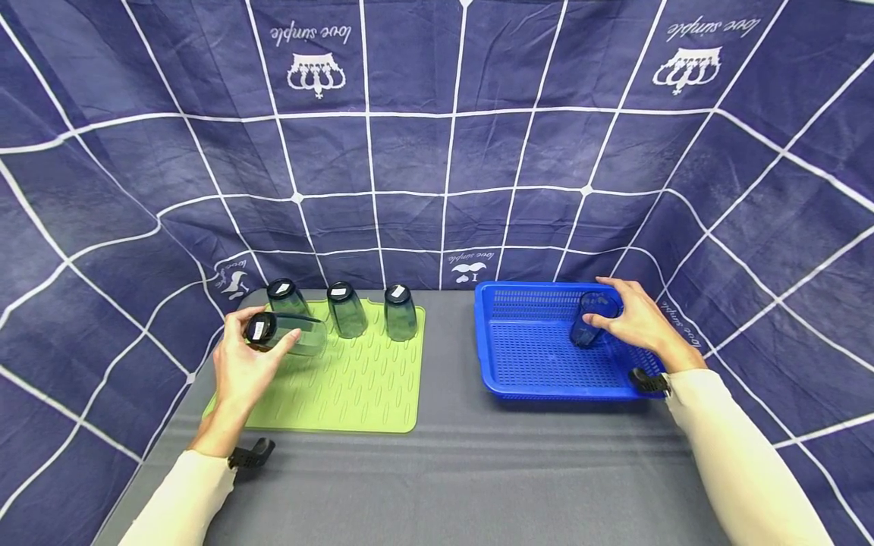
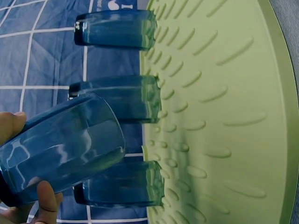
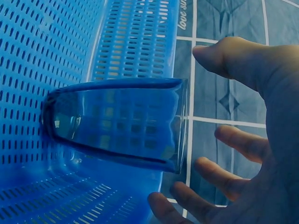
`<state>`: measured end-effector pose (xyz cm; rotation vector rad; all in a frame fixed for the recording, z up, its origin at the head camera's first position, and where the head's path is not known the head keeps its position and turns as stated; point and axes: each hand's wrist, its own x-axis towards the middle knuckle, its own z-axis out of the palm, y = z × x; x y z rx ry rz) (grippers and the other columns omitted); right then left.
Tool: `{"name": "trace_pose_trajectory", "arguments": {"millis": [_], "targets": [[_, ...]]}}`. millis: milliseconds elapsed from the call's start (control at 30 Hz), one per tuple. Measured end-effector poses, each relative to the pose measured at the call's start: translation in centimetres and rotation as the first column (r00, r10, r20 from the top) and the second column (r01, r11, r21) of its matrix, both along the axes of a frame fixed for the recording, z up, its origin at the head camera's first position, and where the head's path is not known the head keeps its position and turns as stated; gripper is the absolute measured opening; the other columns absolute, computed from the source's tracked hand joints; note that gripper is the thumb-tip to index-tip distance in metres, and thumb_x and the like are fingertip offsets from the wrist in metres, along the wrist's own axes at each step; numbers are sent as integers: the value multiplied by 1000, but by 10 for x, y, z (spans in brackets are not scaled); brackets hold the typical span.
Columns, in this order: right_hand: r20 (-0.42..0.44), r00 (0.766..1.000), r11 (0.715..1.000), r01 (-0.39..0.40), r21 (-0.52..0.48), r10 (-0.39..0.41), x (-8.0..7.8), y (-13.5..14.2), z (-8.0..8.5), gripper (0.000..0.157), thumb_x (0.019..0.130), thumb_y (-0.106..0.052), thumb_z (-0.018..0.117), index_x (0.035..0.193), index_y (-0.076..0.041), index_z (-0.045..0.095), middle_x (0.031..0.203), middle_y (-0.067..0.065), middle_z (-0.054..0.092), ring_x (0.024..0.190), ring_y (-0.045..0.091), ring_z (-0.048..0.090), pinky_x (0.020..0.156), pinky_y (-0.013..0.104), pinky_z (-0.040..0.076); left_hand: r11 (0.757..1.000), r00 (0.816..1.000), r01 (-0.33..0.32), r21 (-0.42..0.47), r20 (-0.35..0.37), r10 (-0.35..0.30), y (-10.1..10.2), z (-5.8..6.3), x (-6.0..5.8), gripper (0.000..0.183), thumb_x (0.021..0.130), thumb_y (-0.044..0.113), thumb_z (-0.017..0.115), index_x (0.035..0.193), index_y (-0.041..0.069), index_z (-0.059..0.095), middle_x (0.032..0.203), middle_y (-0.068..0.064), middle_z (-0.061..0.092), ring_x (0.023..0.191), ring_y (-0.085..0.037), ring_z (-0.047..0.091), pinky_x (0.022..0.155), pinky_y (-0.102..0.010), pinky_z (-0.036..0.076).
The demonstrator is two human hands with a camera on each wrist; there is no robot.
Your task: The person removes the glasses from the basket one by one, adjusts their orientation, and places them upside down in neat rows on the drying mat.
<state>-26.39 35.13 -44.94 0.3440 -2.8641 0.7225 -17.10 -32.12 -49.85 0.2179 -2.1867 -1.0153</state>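
My left hand [image 1: 239, 368] grips a bluish clear drinking glass [image 1: 303, 334] near its dark base, the glass tipped on its side above the green ribbed mat [image 1: 341, 402]. In the left wrist view the thumb and fingers hold this glass [image 2: 70, 140] from opposite sides, its mouth pointing to the mat. At the mat's back edge, three like glasses [image 1: 400, 312] stand upside down in a row. My right hand [image 1: 635, 322] is over the right end of the blue basket [image 1: 560, 393]. One upright glass [image 3: 117, 123] stands inside, its rim just short of the spread fingers.
Grey cloth [image 1: 444, 470] covers the table and separates the mat from the basket. A dark blue curtain [image 1: 410, 152] with white lines rises behind and along both sides. The basket has raised, perforated walls.
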Motion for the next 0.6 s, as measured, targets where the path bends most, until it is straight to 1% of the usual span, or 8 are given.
{"name": "trace_pose_trajectory", "arguments": {"millis": [100,233,400,467,600], "targets": [[27,1000,1000,-1,13,0,-1,1,0,93,97,-39,91,170,0,49,162,46,52,154,60,49,124,81,42,1000,1000,-3,-12,-8,2,-4,-2,-2,74,84,20,105,148,8,68,135,-23,83,127,-45,75,100,-35,44],[47,999,1000,-9,29,7,-3,1,1,94,98,-40,90,171,0,49,163,46,52,155,61,48,125,80,41,1000,1000,0,-29,-26,-1,-9,-5,-5,73,83,17,105,146,7,69,133,-26,82,125,-48,76,102,-46,46],[52,998,999,-26,41,24,-6,0,0,94,97,-40,91,170,1,49,162,45,54,155,61,49,127,79,41,999,1000,-1,-43,-30,-1,-14,-10,-9,74,82,16,105,147,8,70,133,-28,81,123,-54,75,104,-61,47],[51,998,998,-33,45,30,-8,1,-1,94,97,-39,92,170,2,49,161,45,56,153,61,50,126,78,42,999,1000,0,-47,-22,-1,-17,-12,-10,74,82,17,105,147,8,71,135,-28,81,123,-55,75,103,-65,48],[66,997,998,-40,48,37,-10,1,-2,95,96,-37,93,170,2,49,159,45,57,152,61,52,125,79,43,999,1000,0,-54,12,0,-21,-15,-11,74,83,18,105,148,8,71,138,-30,80,126,-56,73,110,-68,47]]}}
